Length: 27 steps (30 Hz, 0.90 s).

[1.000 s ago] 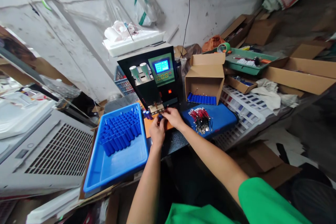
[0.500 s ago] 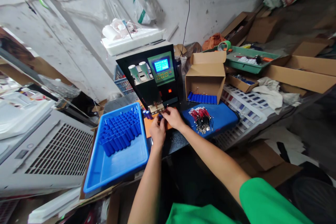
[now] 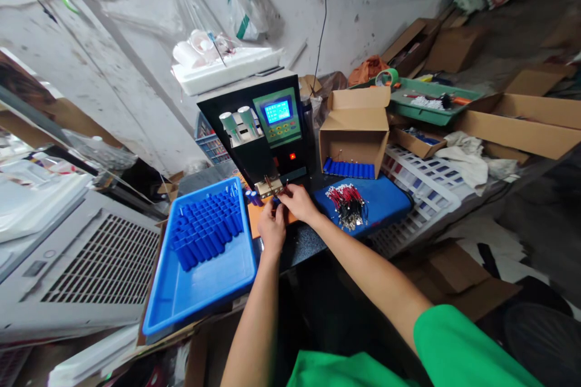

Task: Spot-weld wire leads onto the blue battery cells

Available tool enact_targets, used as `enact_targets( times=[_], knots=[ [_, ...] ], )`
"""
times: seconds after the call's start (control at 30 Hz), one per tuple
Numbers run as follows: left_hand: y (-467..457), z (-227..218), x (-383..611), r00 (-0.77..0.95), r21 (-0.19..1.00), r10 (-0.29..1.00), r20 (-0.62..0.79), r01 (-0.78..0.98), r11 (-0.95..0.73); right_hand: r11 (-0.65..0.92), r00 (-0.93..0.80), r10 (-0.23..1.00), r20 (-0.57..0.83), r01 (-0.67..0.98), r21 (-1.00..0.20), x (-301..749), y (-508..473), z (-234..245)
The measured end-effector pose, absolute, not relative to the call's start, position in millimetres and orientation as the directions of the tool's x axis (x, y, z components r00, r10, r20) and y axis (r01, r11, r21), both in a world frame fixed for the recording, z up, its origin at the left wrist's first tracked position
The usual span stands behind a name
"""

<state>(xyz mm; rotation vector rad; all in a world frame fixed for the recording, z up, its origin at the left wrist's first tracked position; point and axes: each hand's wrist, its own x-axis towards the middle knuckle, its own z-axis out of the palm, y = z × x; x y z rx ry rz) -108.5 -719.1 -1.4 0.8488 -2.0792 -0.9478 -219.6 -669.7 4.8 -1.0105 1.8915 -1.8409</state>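
Both my hands meet just below the metal tips of a black spot-welding machine (image 3: 263, 133) with a lit blue screen. My left hand (image 3: 271, 225) is closed in a pinch around a small blue battery cell (image 3: 276, 201) on the orange mat (image 3: 255, 217). My right hand (image 3: 298, 203) is closed too, fingers pinched at the welder tips on something too small to name. A blue tray (image 3: 200, 281) holding several upright blue cells stands left of my hands. A bundle of red and black wires (image 3: 347, 205) lies on a blue pad (image 3: 385, 202) to the right.
An open cardboard box (image 3: 356, 133) with a row of blue cells in front stands behind the pad. A white grid crate (image 3: 417, 181), a green tray (image 3: 431, 103) and more cartons crowd the right. A grey louvred unit (image 3: 86, 260) sits at the left.
My hands stay pinched at the welder tips; only the camera view shifts slightly.
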Motion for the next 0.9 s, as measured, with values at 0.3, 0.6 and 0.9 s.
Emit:
enact_targets(
  times=[0.3, 0.6, 0.9],
  knots=[
    [-721, -2, -109, -0.549, 0.806, -0.783, 0.292, -0.299, 0.51, -0.105, -0.683, -0.684, 0.256, -0.255, -0.961, -222, -668, 6],
    [-720, -3, -110, -0.556, 0.811, -0.778, 0.292, -0.288, 0.51, -0.256, -0.632, -0.736, 0.241, -0.07, -0.964, -224, -658, -4],
    [-722, -2, -106, -0.557, 0.868, -0.763, 0.329, -0.139, 0.476, -0.199, -0.64, -0.754, 0.149, 0.007, -0.98, -227, -654, -4]
  ],
)
